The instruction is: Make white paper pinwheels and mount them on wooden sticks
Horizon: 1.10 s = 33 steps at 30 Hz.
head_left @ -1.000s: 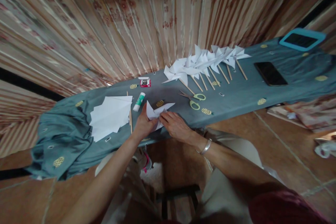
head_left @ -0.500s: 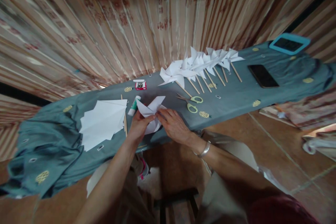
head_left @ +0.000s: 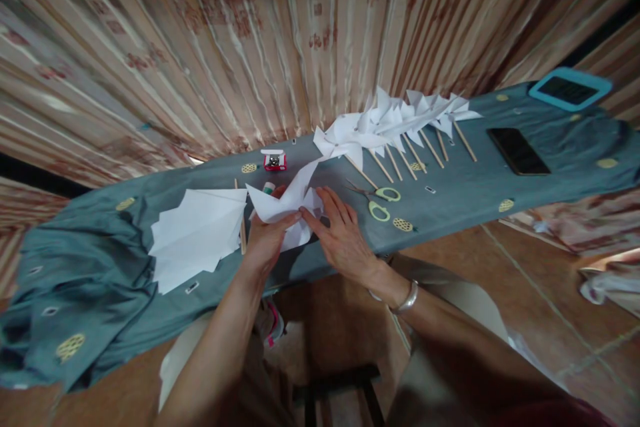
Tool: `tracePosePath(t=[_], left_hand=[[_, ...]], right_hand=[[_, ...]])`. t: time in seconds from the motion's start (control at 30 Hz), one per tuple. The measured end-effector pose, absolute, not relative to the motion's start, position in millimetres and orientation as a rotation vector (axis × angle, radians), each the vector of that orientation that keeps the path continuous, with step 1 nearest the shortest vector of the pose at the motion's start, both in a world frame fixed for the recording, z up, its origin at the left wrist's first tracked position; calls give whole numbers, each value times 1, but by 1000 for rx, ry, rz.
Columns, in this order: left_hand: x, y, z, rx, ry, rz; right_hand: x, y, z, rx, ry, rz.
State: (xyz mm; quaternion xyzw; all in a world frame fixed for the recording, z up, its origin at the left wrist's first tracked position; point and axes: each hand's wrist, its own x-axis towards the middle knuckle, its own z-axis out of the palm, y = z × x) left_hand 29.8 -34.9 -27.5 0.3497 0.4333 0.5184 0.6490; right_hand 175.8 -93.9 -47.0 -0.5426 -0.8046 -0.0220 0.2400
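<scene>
A white paper pinwheel point(head_left: 293, 197) with curved, folded blades is between my two hands, above the near edge of the table. My left hand point(head_left: 267, 237) grips it from the left, thumb on its centre. From the right, my right hand point(head_left: 343, 233) pinches it near the middle, its thumb meeting the left thumb and the other fingers behind a blade. Whether a pin sits at the centre is hidden by the thumbs. Just behind the left hand lies a glue stick point(head_left: 269, 188), mostly covered. White paper squares point(head_left: 197, 237) are fanned out at the left, beside thin wooden sticks point(head_left: 243, 233).
Several finished pinwheels on sticks point(head_left: 370, 130) lie in a row at the back. Scissors with green handles point(head_left: 380, 203) rest right of my hands. A small red box of pins point(head_left: 275, 160), a black phone point(head_left: 519, 151) and a blue-framed device point(head_left: 570, 88) are on the cloth-covered table point(head_left: 450, 203).
The pinwheel has turned and its blades now stand taller, covering more of the glue stick. My right thumb has come to the centre beside the left one. The view has shifted slightly.
</scene>
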Motion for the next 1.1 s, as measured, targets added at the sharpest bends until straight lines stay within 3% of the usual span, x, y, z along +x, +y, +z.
tracePosePath(t=[0.63, 1.1], left_hand=[[28, -28, -27, 925, 893, 1223], [29, -28, -30, 898, 905, 1272]], right_hand=[[170, -94, -38, -1455, -1983, 151], [169, -94, -36, -1440, -2008, 89]])
